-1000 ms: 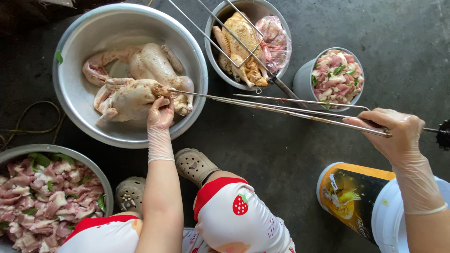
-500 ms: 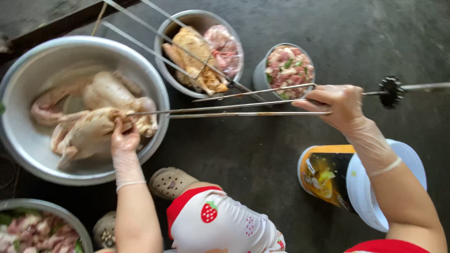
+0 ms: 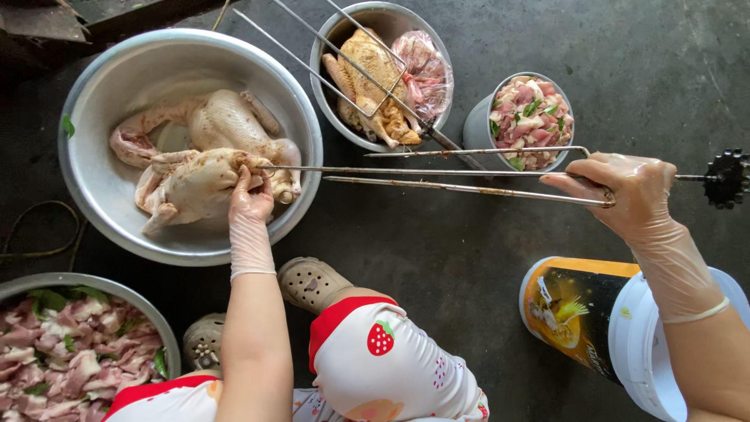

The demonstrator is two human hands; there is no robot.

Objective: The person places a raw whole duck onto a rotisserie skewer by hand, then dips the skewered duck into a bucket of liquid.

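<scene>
My left hand [image 3: 250,205], in a thin clear glove, grips a raw whole chicken [image 3: 191,184] at its rear end inside a large metal basin [image 3: 101,203]. A second raw bird [image 3: 226,125] lies behind it in the same basin. My right hand [image 3: 625,191], also gloved, holds the handle end of a long metal spit [image 3: 437,170] with side prongs. The spit's tip sits at the chicken's opening, right by my left fingers. A black gear wheel [image 3: 726,178] caps the spit's far right end.
A smaller metal bowl [image 3: 328,101] holds a seasoned chicken, bagged meat and another spit. A round tub [image 3: 476,125] of chopped meat with herbs stands beside it. A basin [image 3: 141,309] of chopped meat lies bottom left, a yellow-and-white bucket [image 3: 594,312] bottom right. My knees and clogs are below.
The view has shifted, so everything sits differently in frame. My right hand has kept the spit level, and its tip stays at the chicken that my left hand grips.
</scene>
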